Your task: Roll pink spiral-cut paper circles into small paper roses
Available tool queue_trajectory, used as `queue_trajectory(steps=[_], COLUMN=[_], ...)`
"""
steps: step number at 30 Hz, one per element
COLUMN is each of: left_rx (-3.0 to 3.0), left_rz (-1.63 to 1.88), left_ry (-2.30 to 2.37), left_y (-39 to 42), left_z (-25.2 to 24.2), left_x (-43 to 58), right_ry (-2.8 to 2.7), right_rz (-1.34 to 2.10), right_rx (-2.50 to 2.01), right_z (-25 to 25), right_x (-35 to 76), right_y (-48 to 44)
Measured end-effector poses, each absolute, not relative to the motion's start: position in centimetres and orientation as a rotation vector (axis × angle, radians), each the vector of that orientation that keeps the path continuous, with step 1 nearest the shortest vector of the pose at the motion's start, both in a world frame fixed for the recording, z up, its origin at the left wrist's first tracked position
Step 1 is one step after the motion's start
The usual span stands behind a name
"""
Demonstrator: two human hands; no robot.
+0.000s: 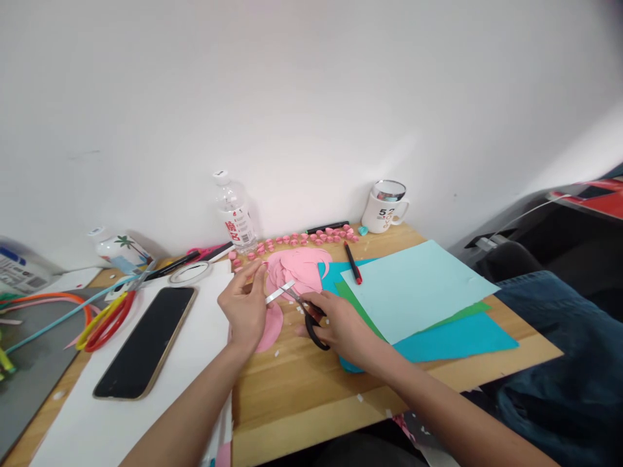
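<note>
My left hand [244, 305] is closed in a pinch on a narrow white strip [279, 292], which looks like tape or paper. A bit of pink shows at its fingertips. The strip's free end points right, toward the blades of the scissors [317, 334]. My right hand [343, 324] is closed around their black handles. Whether the blades touch the strip I cannot tell. Beneath and behind the hands lies a loose pile of pink paper pieces [296, 267], with another pink round piece [271, 331] near my left wrist. Tiny white scraps dot the wooden table [292, 395].
Rows of small pink rolled pieces [292, 239] lie by the wall, near a bottle [234, 217] and a mug [382, 211]. Light-blue paper [418, 288] with a red-capped pen [353, 263] is at right. Left are a phone [146, 344], a tape roll [189, 274] and red-yellow scissors [109, 321].
</note>
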State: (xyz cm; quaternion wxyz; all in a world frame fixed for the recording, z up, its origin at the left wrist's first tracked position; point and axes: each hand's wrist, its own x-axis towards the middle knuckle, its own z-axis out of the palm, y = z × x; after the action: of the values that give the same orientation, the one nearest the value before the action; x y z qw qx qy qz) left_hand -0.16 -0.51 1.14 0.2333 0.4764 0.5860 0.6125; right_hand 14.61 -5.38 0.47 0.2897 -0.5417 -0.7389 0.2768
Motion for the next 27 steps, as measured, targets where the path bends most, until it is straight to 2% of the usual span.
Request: queue_trajectory(steps=[15, 23, 25, 27], left_rx=[1.278, 1.552, 1.563, 1.613], left_rz=[1.656, 1.669, 1.601, 1.553], left_ry=[1.594, 1.551, 1.549, 1.557], left_y=[-0.7, -0.7, -0.5, -0.3], left_z=[1.2, 0.3, 0.2, 0.1], left_x=[0.1, -0.1, -0.3, -0.4], right_ry=[-2.016, -2.165, -2.244, -2.458], right_rz=[0.673, 0.269, 0.238, 0.292], right_rx=[-1.557, -1.871, -1.936, -1.821], right_z=[0.9, 1.3, 1.7, 2.1], right_x=[14.9, 18.2, 19.5, 20.6], right_y=[-5.0, -3.9, -3.7, -3.8])
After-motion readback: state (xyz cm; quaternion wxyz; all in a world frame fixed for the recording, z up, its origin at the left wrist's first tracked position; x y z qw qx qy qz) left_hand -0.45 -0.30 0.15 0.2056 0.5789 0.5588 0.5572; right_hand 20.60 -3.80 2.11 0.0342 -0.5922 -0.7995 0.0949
